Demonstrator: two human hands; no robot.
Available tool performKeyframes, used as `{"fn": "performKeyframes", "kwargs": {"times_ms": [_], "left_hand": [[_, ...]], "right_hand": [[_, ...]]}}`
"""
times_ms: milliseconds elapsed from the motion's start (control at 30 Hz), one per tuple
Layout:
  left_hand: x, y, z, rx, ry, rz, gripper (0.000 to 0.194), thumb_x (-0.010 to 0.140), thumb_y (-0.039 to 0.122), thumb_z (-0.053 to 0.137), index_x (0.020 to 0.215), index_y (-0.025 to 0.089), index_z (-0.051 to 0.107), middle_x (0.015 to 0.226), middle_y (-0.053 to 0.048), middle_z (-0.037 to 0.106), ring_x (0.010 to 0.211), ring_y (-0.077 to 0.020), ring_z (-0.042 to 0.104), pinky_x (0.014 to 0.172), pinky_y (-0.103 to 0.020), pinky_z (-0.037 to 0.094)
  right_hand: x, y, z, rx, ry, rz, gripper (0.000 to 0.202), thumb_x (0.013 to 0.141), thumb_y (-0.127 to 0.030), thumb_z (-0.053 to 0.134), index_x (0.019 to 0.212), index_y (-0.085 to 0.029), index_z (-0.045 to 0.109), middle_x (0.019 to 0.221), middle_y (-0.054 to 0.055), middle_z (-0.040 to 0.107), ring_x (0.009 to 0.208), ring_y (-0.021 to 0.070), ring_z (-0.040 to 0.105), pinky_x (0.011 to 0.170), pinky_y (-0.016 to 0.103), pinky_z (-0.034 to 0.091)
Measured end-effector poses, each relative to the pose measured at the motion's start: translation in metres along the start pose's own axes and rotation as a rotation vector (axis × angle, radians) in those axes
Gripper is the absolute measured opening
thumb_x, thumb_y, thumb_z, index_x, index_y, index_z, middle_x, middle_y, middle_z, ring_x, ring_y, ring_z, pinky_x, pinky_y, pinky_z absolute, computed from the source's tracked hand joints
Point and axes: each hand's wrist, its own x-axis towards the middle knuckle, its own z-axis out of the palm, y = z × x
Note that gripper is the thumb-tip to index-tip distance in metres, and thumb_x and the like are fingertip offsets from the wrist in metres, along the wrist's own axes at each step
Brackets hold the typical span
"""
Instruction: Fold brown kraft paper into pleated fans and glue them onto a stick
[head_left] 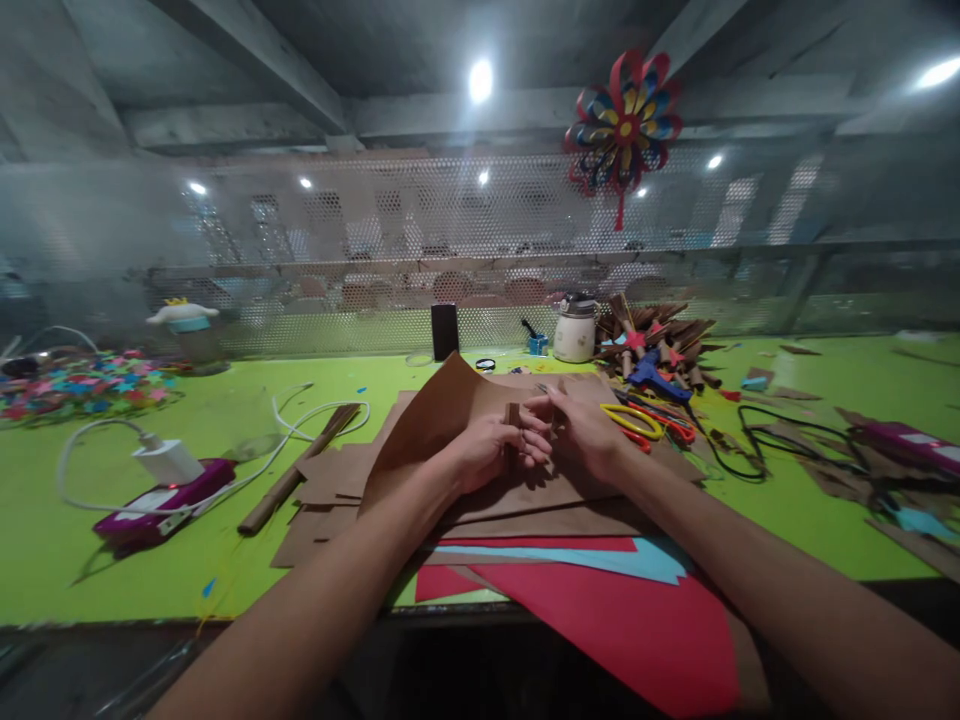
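My left hand (499, 450) is closed on a small strip of brown paper (514, 415) that stands up between its thumb and fingers. Close beside its fingertips is my right hand (581, 430), its fingers bent together around something I cannot make out. Both hands are over a stack of brown paper sheets (555, 520), and one sheet (427, 410) curls up behind my left wrist. Red paper (637, 620) and light blue paper (645, 558) stick out under the stack at the table's front edge.
Scissors with yellow handles (634, 422), a blue glue gun (656, 375) and a pile of brown paper rolls (690, 350) lie at right. A purple power strip (135, 525), white cable and brown roll (281, 490) are at left. A jar (575, 330) stands behind.
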Motion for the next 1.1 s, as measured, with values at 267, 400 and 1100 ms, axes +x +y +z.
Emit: {"fn": "performKeyframes", "kwargs": {"times_ms": [267,400,1100], "left_hand": [[-0.004,0.001,0.001,-0.051,-0.183,-0.086,0.028,0.072,0.010,0.049,0.099,0.010,0.056,0.083,-0.012,0.065,0.068,-0.0156,0.061,0.063,-0.029,0.045],[-0.003,0.000,0.001,0.031,-0.205,-0.100,0.021,0.071,0.009,0.050,0.089,0.008,0.059,0.076,-0.011,0.065,0.055,-0.0092,0.053,0.050,-0.020,0.036],[-0.002,0.002,0.005,0.176,0.014,-0.046,0.022,0.080,0.029,0.059,0.089,0.009,0.057,0.087,-0.016,0.067,0.076,-0.0209,0.067,0.065,-0.029,0.053]], "right_hand": [[-0.008,-0.021,-0.004,-0.104,0.009,-0.091,0.031,0.064,-0.041,0.069,0.077,-0.013,0.063,0.047,-0.006,0.043,0.040,0.0048,0.034,0.040,0.020,0.026],[-0.012,-0.021,0.003,-0.231,-0.167,-0.125,0.029,0.066,-0.039,0.069,0.077,-0.012,0.064,0.053,-0.003,0.053,0.045,0.0069,0.042,0.045,0.022,0.033],[0.003,-0.022,-0.019,-0.067,0.039,-0.057,0.032,0.062,-0.041,0.072,0.063,-0.015,0.053,0.046,-0.008,0.037,0.037,0.0031,0.026,0.037,0.020,0.016]]}}
